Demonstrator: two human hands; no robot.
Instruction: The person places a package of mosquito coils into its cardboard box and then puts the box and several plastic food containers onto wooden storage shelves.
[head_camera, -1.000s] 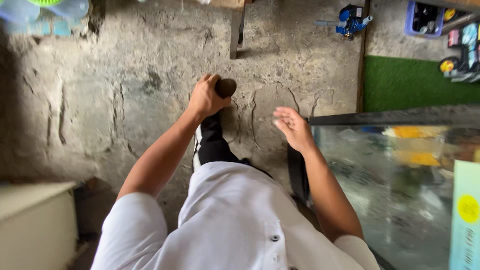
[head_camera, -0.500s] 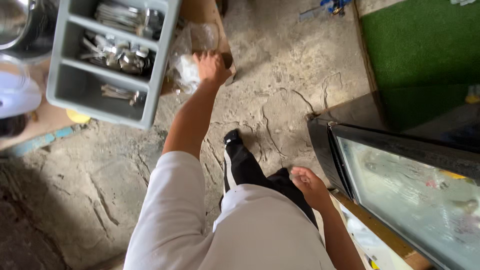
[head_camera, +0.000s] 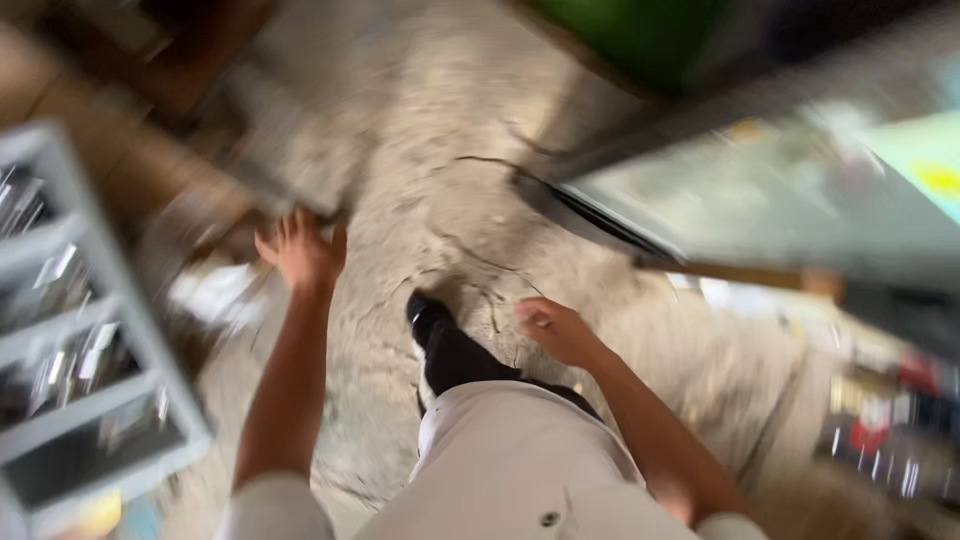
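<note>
Head view, blurred by motion, looks down past a white-sleeved torso to a cracked concrete floor (head_camera: 450, 200), with one dark shoe (head_camera: 432, 318) planted below the chest. As far as the picture shows, nothing has been picked up: both hands are bare and empty, so any taking or carrying looks not yet begun, and I judge the work to be at the reaching stage only. Left hand (head_camera: 300, 250) is stretched out ahead with its grip spread wide, fingers (head_camera: 288, 228) fanned and apart, palm facing down and away; it holds nothing and hangs above a smeared patch of pale, crumpled stuff (head_camera: 215, 290), perhaps plastic or paper, which lies on the floor just beside a brownish shape too blurred to name. Whether the hand touches any of it cannot be told, though it seems to hover clear. That pale stuff sits between the hand and a grey divided bin (head_camera: 110, 330) at the left edge, whose compartments hold shiny metal pieces, likely cutlery, too streaked to sort. Right hand (head_camera: 558, 330) hangs lower, near the shoe, its grip loosely curled and half closed, pinching nothing visible and touching nothing. To the right stands a glass-fronted case (head_camera: 760, 200) with a dark frame, well apart from both hands, and a green strip shows at the top.
</note>
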